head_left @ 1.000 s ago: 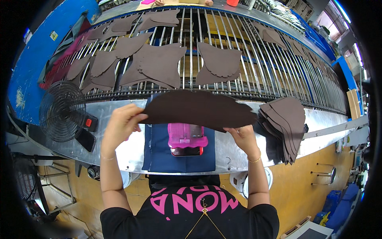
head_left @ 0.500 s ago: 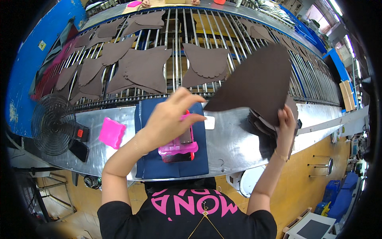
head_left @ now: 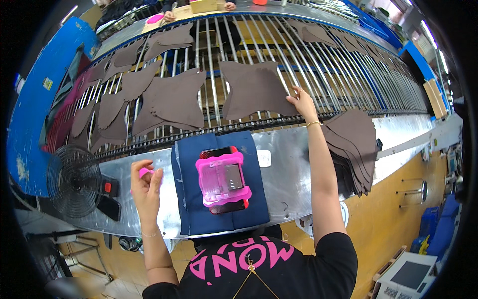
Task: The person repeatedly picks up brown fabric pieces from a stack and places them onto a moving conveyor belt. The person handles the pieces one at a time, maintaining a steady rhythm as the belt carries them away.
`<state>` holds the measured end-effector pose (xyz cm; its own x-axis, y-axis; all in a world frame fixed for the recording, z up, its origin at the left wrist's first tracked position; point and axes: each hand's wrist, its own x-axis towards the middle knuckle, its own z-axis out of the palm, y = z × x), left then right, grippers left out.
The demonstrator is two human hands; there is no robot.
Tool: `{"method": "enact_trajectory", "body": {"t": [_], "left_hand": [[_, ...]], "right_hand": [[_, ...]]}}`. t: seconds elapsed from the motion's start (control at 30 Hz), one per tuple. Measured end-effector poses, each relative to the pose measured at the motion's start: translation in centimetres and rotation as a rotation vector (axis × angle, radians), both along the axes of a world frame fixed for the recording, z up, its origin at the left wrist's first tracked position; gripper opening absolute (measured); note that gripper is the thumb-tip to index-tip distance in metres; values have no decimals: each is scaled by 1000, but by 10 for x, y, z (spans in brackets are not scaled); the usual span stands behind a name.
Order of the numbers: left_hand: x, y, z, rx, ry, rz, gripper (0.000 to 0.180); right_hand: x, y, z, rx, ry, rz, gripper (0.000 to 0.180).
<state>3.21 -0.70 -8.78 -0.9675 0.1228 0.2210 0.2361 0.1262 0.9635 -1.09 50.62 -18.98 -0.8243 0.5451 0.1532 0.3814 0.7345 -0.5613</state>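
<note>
At the far side of the bench, my right hand touches the right edge of a dark brown flat piece that lies over the metal bars. Its thumb and finger are apart at that edge. My left hand is over a pink scalloped pad on the bench, mostly covering it, with fingers bent and thumb apart. Between my hands, a pink plastic frame with a grey block in it rests on folded navy cloth. A fanned stack of brown pieces lies right of my right forearm.
Several brown pieces are spread over the barred conveyor. A wire-caged fan and a dark phone-like slab are at the left. A white rectangle lies beside the cloth. Another person's hands show across the conveyor.
The brown piece in my right hand has gone from over the bench onto the bars. My left hand has moved left and down from above the pink frame to the pad.
</note>
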Motion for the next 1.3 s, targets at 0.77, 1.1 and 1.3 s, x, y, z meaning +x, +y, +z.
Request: {"method": "enact_trajectory", "body": {"t": [0.77,1.1,1.3], "left_hand": [[1,35,-8,23,81,-146,22],[-13,82,32,-13,368,-154,37],[-32,53,42,333,-39,-219,41]], "right_hand": [[271,30,111,56,-370,-755,49],[232,-136,219,-26,349,-3,32],[172,-219,201,-778,609,433,32]]}}
